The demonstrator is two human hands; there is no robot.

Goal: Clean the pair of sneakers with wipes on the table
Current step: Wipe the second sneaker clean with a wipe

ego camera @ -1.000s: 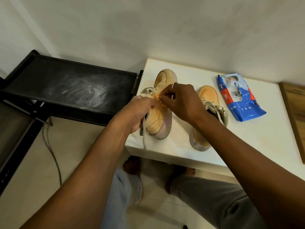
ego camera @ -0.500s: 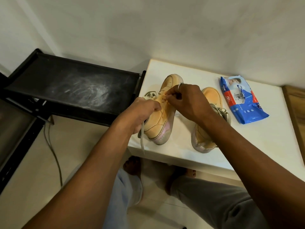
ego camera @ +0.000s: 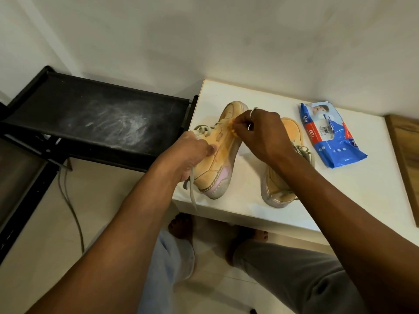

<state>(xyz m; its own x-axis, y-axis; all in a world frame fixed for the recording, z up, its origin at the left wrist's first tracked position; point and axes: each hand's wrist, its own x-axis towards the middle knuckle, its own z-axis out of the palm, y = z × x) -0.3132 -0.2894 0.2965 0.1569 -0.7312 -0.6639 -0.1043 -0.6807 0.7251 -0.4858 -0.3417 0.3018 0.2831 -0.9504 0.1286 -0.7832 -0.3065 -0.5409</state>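
Head cam: the left hand [ego camera: 188, 155] grips the first sneaker [ego camera: 217, 168] by its collar. It's tipped on its side near the table [ego camera: 340, 200]'s left edge, heel at 6 o'clock, toe at 12. The right hand [ego camera: 260, 132] pinches a small yellowish wad [ego camera: 231, 130], likely a wipe, against its upper. The second sneaker [ego camera: 276, 186] sits at 3 o'clock, roughly parallel and nearer the right hand, with the wipes pack [ego camera: 328, 134] further out at 2.

The left sneaker [ego camera: 217, 162] and right sneaker [ego camera: 275, 184] have matt tan uppers that look like leather, with stitched seams, dull grey rubbery soles and woven cloth laces. The wipes pack [ego camera: 337, 143] is glossy, crinkled blue plastic. The bench [ego camera: 362, 200] is smooth, matt white. The black rack [ego camera: 102, 118] on the left is matt and smeared with pale dust. At the far right, a wooden panel [ego camera: 405, 155] shows grain.
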